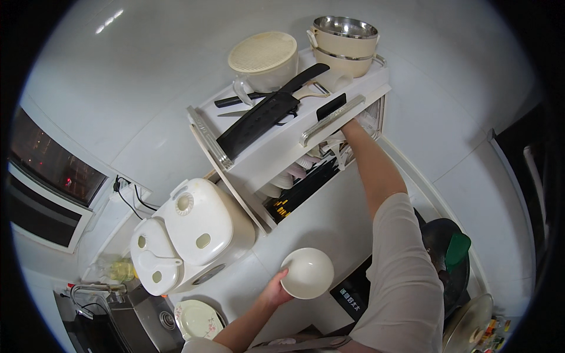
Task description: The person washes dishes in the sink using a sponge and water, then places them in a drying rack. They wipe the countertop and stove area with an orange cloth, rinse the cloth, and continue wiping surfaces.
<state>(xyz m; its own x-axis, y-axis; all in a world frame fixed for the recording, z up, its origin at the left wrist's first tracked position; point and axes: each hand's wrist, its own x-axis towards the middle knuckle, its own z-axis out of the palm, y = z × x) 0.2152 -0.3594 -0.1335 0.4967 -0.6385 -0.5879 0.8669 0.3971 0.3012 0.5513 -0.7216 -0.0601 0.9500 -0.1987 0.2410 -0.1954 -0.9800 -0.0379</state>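
Observation:
My left hand (pixel 279 289) grips the rim of a white bowl (pixel 307 272), thumb inside its near-left edge. The bowl is held over the counter and nothing shows inside it. My right arm stretches up into the open front of a white dish cabinet (pixel 282 154). Only the wrist end of my right hand (pixel 350 127) shows below the handle bar; the fingers are hidden inside. Close to it are a white plastic utensil (pixel 339 154) and clear plastic items (pixel 371 115). Several stacked bowls (pixel 282 178) stand lower in the cabinet.
On the cabinet top lie a black-sheathed knife (pixel 260 123), a peeler (pixel 315 89), a lidded clear jug (pixel 265 61) and stacked steel-lined pots (pixel 345 46). White lidded bins (pixel 198 220), a floral plate (pixel 198 320) and a sink (pixel 150 315) are left; a dark wok (pixel 441 247) stands right.

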